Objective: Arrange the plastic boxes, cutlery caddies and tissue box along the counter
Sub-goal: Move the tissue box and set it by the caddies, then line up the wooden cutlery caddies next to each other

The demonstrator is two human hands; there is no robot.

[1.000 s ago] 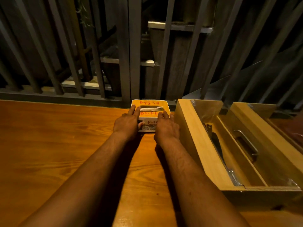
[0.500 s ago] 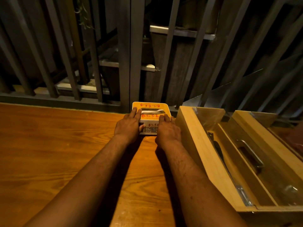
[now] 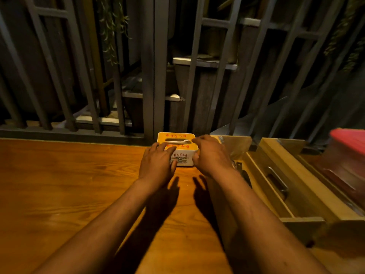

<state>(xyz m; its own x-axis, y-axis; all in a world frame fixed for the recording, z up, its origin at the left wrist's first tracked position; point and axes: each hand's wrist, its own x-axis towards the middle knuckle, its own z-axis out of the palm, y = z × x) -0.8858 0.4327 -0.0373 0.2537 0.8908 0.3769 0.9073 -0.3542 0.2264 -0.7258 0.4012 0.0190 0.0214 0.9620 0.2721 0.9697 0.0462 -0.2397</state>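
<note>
Head view | tissue box: yellow top, red print, white sides

The only writing here is on the tissue box at the far edge of the counter. Red characters run along its yellow top, a row at the far rim and another beside the slot, and a further red line sits on the white near face above a block of small dark print (none of it sharp enough to read). Nothing else carries a label.
</note>
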